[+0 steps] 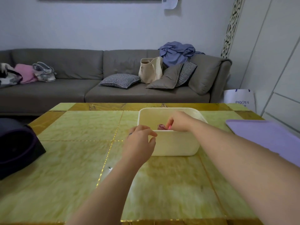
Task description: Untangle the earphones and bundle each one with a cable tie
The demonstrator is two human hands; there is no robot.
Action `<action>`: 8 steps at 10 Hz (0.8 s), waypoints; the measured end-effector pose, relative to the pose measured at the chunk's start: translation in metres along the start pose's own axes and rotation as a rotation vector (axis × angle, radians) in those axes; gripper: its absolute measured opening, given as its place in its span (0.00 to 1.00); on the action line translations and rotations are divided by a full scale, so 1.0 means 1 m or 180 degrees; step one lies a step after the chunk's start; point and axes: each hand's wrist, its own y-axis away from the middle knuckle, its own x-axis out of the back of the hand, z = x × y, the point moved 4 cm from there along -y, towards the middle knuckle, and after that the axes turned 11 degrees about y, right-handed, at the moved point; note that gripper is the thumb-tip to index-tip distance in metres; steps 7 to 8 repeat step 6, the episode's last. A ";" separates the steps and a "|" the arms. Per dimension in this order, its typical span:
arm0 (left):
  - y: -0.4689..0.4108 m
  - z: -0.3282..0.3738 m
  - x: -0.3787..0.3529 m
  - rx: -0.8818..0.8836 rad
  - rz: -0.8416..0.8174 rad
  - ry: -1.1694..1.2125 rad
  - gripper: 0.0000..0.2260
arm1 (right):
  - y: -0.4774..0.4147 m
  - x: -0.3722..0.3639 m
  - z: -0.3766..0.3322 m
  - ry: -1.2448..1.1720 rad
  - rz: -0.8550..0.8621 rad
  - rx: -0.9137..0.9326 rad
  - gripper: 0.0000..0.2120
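1. Surface (73,176): a green-and-gold tiled top. Both forearms extend across it from the near edge.
2. Left hand (139,140): set at the near-left corner of the white bin (177,143). The fingers are curled, with thumb and forefinger close together at the rim. Whether they actually clasp the rim cannot be determined.
3. Right hand (180,121): reaches over the near wall into the bin, fingers bent down toward the earphones (161,127). These are a pinkish-purple tangle lying low inside the bin. The wall hides the fingertips, so a closed pinch cannot be confirmed.
4. A dark case (16,143) sits to the left and a lilac tray (267,133) to the right, both apart from the bin. A grey sofa (81,88) stands beyond the far edge.

Step in hand, as judged: retrieval of the tangle. Untangling has not begun, and 0 cable ties are identifiable.

Next move calls for:
- a firm pinch on the tangle
- the bin kept steady
- a slow lift clear of the wall, so the loops do not tighten
- placement on the open surface in front of the bin
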 end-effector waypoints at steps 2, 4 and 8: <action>-0.001 -0.005 -0.002 -0.0068 -0.0064 0.0051 0.11 | -0.009 -0.007 0.000 0.0430 -0.0692 -0.0084 0.15; 0.001 -0.005 -0.006 -0.0082 -0.0129 0.0032 0.11 | 0.022 0.003 -0.005 -0.0332 -0.0026 0.0219 0.14; 0.011 -0.002 -0.014 -0.0078 0.0098 0.0288 0.11 | 0.104 0.038 -0.017 -0.2233 0.1028 0.0874 0.07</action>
